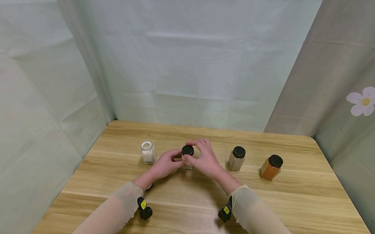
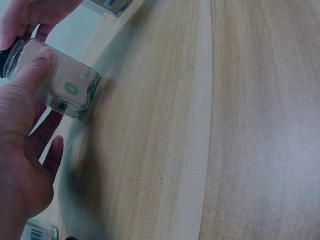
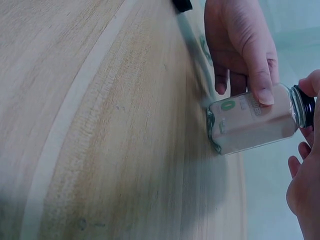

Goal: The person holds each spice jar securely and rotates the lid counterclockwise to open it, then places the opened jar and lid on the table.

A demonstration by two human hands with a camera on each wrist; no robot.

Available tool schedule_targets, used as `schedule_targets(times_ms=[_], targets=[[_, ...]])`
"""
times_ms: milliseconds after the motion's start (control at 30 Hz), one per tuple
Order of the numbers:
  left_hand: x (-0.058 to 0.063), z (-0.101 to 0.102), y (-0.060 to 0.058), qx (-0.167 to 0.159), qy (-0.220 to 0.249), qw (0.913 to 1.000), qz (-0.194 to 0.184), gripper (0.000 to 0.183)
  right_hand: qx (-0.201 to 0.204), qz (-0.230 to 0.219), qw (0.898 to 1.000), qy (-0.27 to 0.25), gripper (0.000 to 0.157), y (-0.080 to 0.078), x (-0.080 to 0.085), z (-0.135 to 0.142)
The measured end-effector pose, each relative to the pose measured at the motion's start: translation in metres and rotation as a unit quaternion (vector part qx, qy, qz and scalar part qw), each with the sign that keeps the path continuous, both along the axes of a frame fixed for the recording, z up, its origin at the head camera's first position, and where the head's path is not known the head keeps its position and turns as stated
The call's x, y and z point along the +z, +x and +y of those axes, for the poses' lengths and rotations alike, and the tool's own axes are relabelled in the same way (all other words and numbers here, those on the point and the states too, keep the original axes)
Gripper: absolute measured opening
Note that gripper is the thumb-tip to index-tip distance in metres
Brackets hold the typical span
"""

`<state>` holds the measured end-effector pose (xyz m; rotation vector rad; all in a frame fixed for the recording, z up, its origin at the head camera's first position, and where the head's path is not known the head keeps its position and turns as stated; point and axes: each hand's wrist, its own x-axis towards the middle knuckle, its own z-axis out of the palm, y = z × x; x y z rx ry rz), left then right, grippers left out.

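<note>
A square glass jar of pale powder, with a green mark on its label, stands upright between my hands at mid-table. My left hand grips the jar's body, its thumb lying along the label in the left wrist view. At the top, the thumb and fingers of my right hand pinch the black lid, which sits on the jar's neck. Left of my left hand is a lidless jar of white powder. A small round object shows partly from behind my left wrist.
Right of my hands stand two black-capped jars, one with beige powder and one with orange powder. Pale cloth hangs behind and beside the wooden table. Each wrist wears a small black camera.
</note>
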<state>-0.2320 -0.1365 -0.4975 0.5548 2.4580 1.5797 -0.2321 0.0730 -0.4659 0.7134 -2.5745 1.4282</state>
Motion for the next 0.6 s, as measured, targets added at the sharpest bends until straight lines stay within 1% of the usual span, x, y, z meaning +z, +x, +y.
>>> schedule_targets(times_ms=[133, 333, 500, 600], targets=[[0.0004, -0.0003, 0.0008, 0.004, -0.005, 1.0, -0.001, 0.051, 0.009, -0.007, 1.0, 0.003, 0.043, 0.0008, 0.0011, -0.0008], [0.0002, -0.0004, 0.0011, 0.007, -0.008, 0.9999, -0.007, 0.053, 0.022, -0.008, 1.0, 0.009, 0.049, 0.0018, 0.0022, -0.0002], [0.0009, -0.0007, 0.0022, 0.004, 0.0, 1.0, -0.009, 0.052, 0.009, -0.008, 1.0, 0.011, 0.06, 0.0028, 0.0025, 0.001], [0.0013, -0.001, 0.0028, 0.005, -0.002, 0.9999, -0.01, 0.052, -0.003, -0.008, 1.0, 0.017, 0.062, 0.0032, 0.0019, 0.0019]])
